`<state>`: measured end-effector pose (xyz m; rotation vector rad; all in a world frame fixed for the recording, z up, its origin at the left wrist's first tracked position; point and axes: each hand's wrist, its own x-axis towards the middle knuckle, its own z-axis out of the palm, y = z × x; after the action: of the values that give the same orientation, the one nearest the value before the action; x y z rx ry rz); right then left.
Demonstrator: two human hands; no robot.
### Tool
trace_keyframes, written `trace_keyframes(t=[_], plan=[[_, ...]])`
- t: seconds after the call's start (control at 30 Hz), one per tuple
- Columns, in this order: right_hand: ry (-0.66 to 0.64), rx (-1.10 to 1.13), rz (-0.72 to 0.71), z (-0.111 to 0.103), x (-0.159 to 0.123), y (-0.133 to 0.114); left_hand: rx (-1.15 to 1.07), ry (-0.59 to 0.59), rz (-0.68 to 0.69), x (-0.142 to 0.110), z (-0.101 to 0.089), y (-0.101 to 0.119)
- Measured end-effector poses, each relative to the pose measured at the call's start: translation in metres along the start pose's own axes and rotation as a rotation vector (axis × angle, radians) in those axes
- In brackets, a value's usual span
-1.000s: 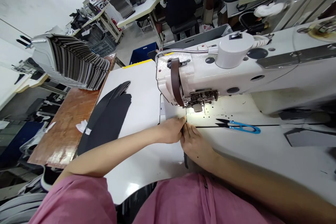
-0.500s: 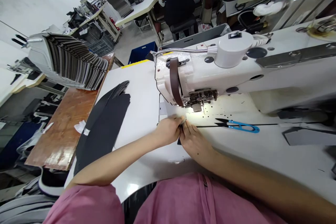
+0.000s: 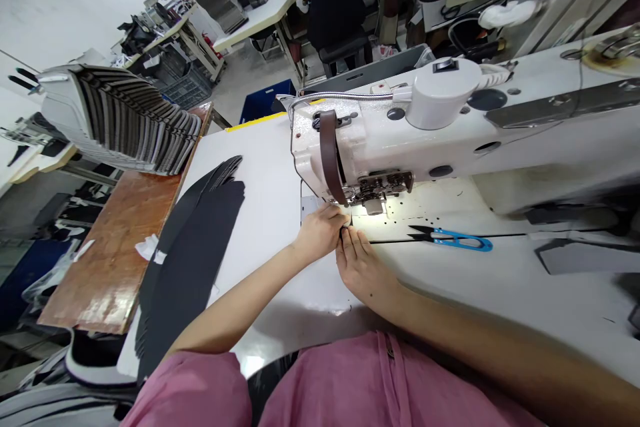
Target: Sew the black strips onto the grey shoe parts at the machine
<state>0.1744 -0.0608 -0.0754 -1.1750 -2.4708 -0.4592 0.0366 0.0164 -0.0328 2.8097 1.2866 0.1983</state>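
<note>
My left hand [image 3: 323,232] is closed at the near side of the white sewing machine's [image 3: 373,203] needle area. Its fingers pinch a small piece of dark material [image 3: 343,231], mostly hidden under both hands. Right beside it, my right hand [image 3: 364,268] lies palm down, fingers stretched out flat and close together, their tips at the dark piece. The machine's lamp lights the plate around the presser foot. Blue-handled thread snips [image 3: 457,239] lie to the right of my hands.
A fanned stack of dark cut pieces [image 3: 195,260] lies on the white table at left. Beyond it, a wooden bench [image 3: 105,247] carries a stack of grey striped pieces [image 3: 135,117]. Grey scraps [image 3: 575,255] lie far right. A person [image 3: 335,0] sits at another table ahead.
My left hand has moved slightly forward, closer to the needle area. My right hand has shifted slightly left, its fingers flatter, and the dark corner below it no longer shows. The view has shifted a little.
</note>
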Motion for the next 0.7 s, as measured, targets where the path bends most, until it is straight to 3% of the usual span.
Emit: trace_keyframes(t=[0.2, 0.43, 0.6, 0.7], plan=[[-0.016, 0.066, 0.015, 0.009, 0.003, 0.000, 0.146, 0.039, 0.091, 0.010, 0.009, -0.013], [-0.060, 0.194, 0.035, 0.016, 0.008, 0.010, 0.172, 0.003, 0.073, 0.019, 0.008, -0.024], [-0.086, 0.276, 0.025, 0.021, 0.009, 0.012, 0.149, -0.039, -0.033, 0.019, 0.008, -0.029], [-0.072, 0.291, -0.010, 0.012, 0.011, 0.007, 0.130, -0.061, -0.096, 0.018, 0.008, -0.037]])
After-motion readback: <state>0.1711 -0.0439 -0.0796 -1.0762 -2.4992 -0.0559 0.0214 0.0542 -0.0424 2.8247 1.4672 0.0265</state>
